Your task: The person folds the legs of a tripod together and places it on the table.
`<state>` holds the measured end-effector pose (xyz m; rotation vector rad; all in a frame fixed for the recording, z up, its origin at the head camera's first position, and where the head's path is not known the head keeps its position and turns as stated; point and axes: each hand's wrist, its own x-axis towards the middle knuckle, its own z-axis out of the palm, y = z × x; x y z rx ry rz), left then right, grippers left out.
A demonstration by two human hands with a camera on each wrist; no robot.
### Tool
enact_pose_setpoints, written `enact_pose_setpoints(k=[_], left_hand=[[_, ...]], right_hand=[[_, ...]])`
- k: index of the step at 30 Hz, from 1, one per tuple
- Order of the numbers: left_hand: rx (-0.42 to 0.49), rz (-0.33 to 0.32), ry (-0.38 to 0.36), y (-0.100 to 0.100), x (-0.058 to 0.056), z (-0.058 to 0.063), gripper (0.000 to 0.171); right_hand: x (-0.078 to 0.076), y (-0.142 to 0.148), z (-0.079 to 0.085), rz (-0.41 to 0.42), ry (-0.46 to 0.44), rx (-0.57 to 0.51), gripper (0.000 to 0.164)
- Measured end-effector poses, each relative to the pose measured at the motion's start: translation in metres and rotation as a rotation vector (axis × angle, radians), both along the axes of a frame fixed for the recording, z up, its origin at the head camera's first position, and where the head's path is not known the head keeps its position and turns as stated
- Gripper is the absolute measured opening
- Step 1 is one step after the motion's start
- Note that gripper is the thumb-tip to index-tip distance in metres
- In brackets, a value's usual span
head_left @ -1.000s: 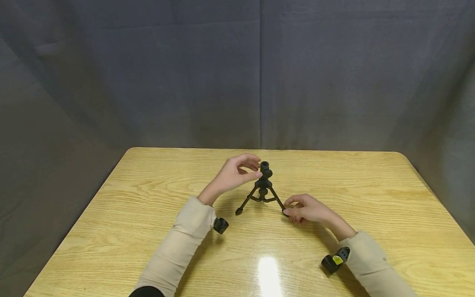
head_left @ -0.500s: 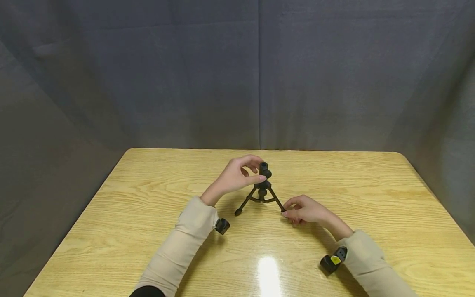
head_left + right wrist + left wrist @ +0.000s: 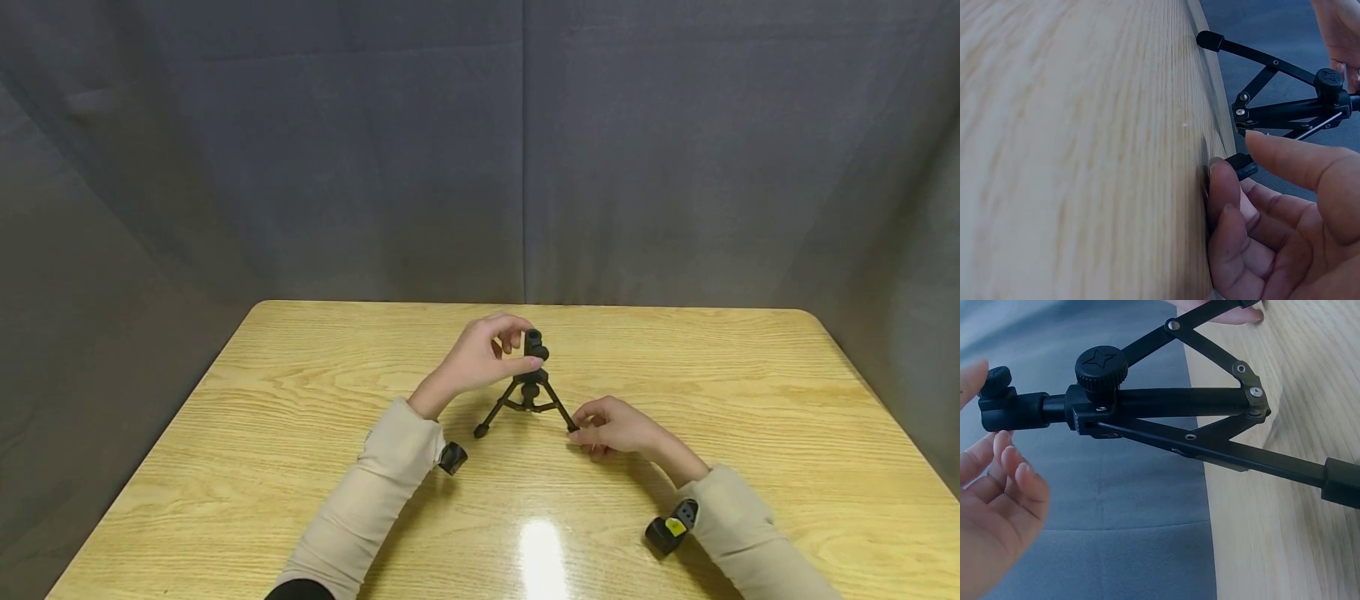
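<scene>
A small black tripod (image 3: 531,377) stands upright on its spread legs on the wooden table. My left hand (image 3: 480,354) is at its top, thumb on one side and fingers on the other, pinching the head (image 3: 1016,411). A round knob with a star (image 3: 1102,367) sits lower on the column. My right hand (image 3: 617,427) is low by the right leg, holding its rubber foot (image 3: 1242,165) between thumb and fingers. The left leg's foot (image 3: 482,430) rests on the table with no hand on it.
The wooden table (image 3: 300,433) runs back to a dark grey curtain (image 3: 375,167). Each wrist bears a small black camera, the left one (image 3: 452,457) and the right one (image 3: 663,535), below beige sleeves.
My left hand has moved slightly right and its thumb has come across the tripod's upper part. My right hand has shifted a little left, staying at the foot. The tripod has barely moved.
</scene>
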<state>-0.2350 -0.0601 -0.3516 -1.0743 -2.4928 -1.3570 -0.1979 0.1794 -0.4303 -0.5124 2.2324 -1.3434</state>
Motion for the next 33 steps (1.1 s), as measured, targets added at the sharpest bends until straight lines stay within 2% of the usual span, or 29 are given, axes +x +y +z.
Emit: enact_pose_setpoints(k=[5,14,22,33], left_hand=[[0.010,-0.010,-0.012,0.0022,0.0011,0.0016,0.034],[-0.009,-0.003,0.018,0.0050,0.0018,0.0029,0.036],[-0.059,0.018,0.064,0.0084,0.0030,0.0056,0.037],[-0.035,0.034,0.038,0.0075,0.0016,0.0075,0.033]], right_hand=[[-0.0002,-0.0001,0.0002,-0.002,0.013,0.011,0.017],[0.0019,-0.0004,0.0043,-0.010,-0.011,-0.003,0.017],[0.0017,0.0006,0.0038,-0.002,0.004,-0.010,0.014],[-0.0027,-0.0022,0.0033,0.045,0.050,-0.004,0.012]])
